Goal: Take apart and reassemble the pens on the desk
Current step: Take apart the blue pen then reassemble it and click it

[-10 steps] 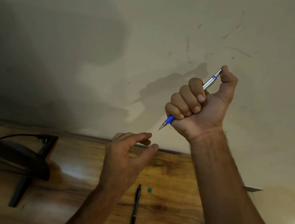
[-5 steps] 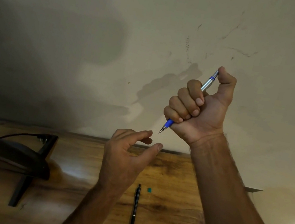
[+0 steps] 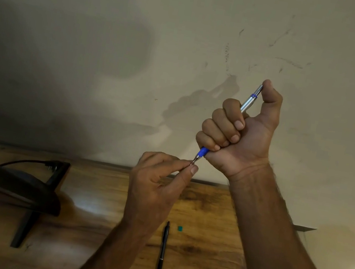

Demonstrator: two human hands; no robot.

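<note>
A silver and blue pen [image 3: 247,101] is held raised above the desk [image 3: 217,212], in front of the pale wall [image 3: 119,29]; it is tilted, with the tip low and to the left and the push-button end high and to the right. The barrel is gripped in the right hand [image 3: 242,138], whose fingers are curled tightly round it; the thumb is set against the button end. The metal tip is pinched between thumb and forefinger of the left hand [image 3: 155,185], just below the blue grip section; the remaining fingers are loosely curled. A black pen [image 3: 162,250] is laid flat on the wooden desk, near, between the two forearms, untouched; a small green piece [image 3: 180,228] is seen just to the right of its far end. A dark stand [image 3: 9,183] with a cable [image 3: 22,161] is placed at the left of the desk.
</note>
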